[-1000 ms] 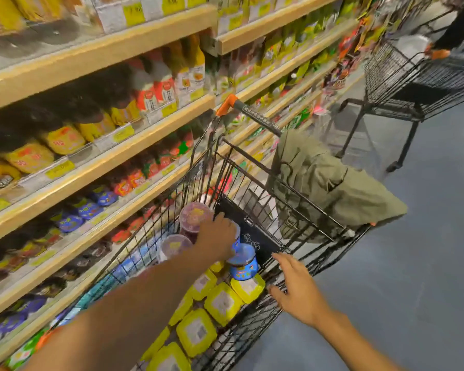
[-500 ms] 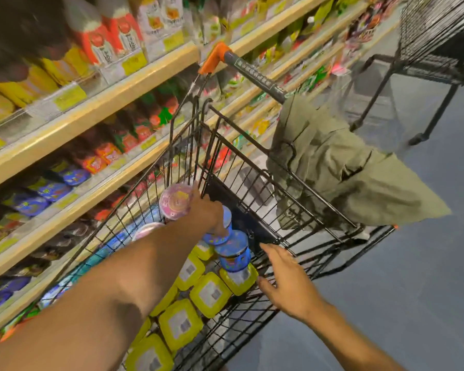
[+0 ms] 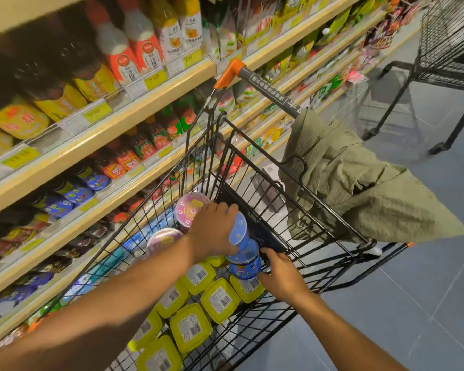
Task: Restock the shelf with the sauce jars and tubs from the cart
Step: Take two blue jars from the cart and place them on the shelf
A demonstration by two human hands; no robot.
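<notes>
A black wire cart (image 3: 330, 218) stands beside the shelf (image 3: 134, 113). Inside it lie several yellow-lidded tubs (image 3: 220, 299), two pink-lidded jars (image 3: 192, 210) and two blue jars. My left hand (image 3: 212, 231) reaches into the cart and is closed over one tilted blue-lidded jar (image 3: 238, 228). Just below it, my right hand (image 3: 279, 274) comes in over the cart's side, with its fingers and thumb around the second blue jar (image 3: 245, 263).
An olive jacket (image 3: 359, 183) hangs over the cart's handle end. The shelf rows on the left hold sauce bottles and blue-labelled jars (image 3: 73, 194). A second black cart (image 3: 450, 49) stands at the far right on the grey floor.
My view has dropped and moved closer to the cart. My right hand moved from the cart's rim onto the second blue jar. My left hand tilted the first blue jar.
</notes>
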